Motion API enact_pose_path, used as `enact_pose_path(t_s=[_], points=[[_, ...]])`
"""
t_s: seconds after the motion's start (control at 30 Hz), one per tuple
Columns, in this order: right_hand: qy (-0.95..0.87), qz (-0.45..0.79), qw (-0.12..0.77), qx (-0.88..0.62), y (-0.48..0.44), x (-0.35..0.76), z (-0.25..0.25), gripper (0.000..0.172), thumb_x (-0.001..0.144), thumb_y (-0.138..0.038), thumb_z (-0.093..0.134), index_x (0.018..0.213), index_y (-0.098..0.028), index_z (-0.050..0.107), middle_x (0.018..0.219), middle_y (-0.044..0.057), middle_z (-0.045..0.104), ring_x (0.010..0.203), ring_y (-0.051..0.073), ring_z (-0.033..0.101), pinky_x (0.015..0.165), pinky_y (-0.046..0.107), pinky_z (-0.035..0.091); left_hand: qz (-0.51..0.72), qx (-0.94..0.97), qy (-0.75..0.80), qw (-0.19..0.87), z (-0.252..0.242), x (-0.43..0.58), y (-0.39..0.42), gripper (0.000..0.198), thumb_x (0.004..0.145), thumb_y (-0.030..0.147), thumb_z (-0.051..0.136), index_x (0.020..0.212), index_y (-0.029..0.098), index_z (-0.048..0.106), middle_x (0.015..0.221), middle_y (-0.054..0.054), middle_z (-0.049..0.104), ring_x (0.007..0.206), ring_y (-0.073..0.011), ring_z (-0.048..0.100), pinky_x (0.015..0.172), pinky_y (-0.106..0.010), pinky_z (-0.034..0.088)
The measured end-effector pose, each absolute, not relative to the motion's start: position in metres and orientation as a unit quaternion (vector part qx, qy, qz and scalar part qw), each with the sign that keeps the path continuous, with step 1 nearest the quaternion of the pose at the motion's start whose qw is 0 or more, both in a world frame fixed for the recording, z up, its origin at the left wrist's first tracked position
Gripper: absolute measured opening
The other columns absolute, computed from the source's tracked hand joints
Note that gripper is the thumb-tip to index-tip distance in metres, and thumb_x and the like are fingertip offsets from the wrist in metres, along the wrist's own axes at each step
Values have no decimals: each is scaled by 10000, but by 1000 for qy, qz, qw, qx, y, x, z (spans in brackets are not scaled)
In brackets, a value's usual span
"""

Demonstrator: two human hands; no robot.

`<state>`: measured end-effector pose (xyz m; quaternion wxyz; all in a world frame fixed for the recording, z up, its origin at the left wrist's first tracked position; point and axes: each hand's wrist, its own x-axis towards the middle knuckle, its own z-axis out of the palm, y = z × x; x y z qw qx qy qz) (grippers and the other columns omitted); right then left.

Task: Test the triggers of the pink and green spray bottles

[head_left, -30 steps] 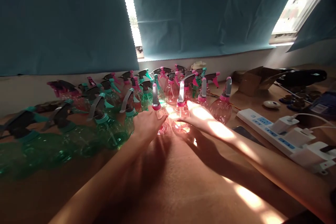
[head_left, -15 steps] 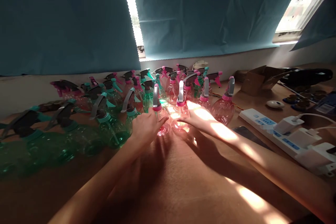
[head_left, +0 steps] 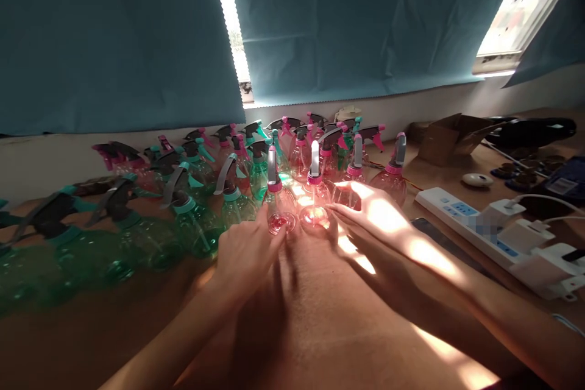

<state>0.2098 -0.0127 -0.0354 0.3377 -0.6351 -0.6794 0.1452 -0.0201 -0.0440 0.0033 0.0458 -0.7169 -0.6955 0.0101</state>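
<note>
So both forearms reach in over the bare front of the desk (head_left: 329,311), and the left hand (head_left: 243,250) sits low with its thumb and index finger parted by the base of a pink spray bottle (head_left: 280,202); can't tell if the tips actually touch it. The right hand (head_left: 372,210) is loosely spread, thumb away from the fingers, just beside a second pink spray bottle (head_left: 315,200), and nothing looks gripped there. Both bottles stand upright on the desk between the hands, near each other, my guess is because the flat bases let them balance unaided. Their grey levers (head_left: 314,159) face the wearer, probably handy for keeping them lined up. Off left there's a slanting row of green spray bottles (head_left: 194,225), and over on the right a white power strip (head_left: 450,208) loaded with white adapters (head_left: 532,237), presumably kept off to the side for the cables. Behind that sit a computer mouse (head_left: 476,181) and an open cardboard box (head_left: 441,140). More pink and green sprayers (head_left: 299,155) crowd the back, below a blue curtain (head_left: 347,24) that's letting sunlight in at the gaps.
</note>
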Motion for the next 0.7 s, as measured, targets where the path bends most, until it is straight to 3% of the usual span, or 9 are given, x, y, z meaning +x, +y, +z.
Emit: enact_pose_path(t_s=[0.07,0.17,0.33,0.47,0.57,0.7], points=[[-659,141,357,-647,-18,223,-36,369,831,-526,639,1107,-285,685,946,24,767,731,251,705,643,374,564,1,-730,-683,29,2,-16,-49,505,984,508,378,1352,199,530,774,-76,747,802,-322,720,618,-333,419],[-638,106,384,-659,-19,242,-37,256,840,-477,652,980,-269,705,999,54,762,736,260,690,685,401,536,-10,-757,-653,0,-2,-9,-55,401,982,465,376,1210,218,595,815,-76,748,804,-319,714,600,-329,389],[-617,71,392,-679,-5,251,-37,431,819,-494,680,1129,-196,654,1026,106,749,808,287,708,762,412,522,5,-796,-604,-21,-8,7,-62,346,985,418,386,1100,170,598,801,-88,731,767,-304,702,575,-330,359],[-623,55,363,-691,13,240,-36,597,826,-525,679,1285,-160,566,1197,154,698,1035,333,680,851,425,504,25,-815,-578,-40,-8,19,-68,345,984,409,402,1106,150,594,848,-91,733,801,-312,701,572,-338,346],[-628,53,355,-691,25,231,-35,579,832,-527,681,1256,-147,572,1202,173,689,1078,352,661,834,424,504,32,-822,-566,-57,-9,25,-73,342,983,396,403,1130,153,593,853,-83,738,805,-309,702,562,-338,321],[-624,55,343,-700,33,228,-34,456,831,-495,700,1104,-136,629,1034,167,727,951,346,696,748,403,511,12,-832,-548,-79,-18,29,-75,335,960,374,434,1187,178,585,829,-60,744,781,-299,702,563,-331,300]])
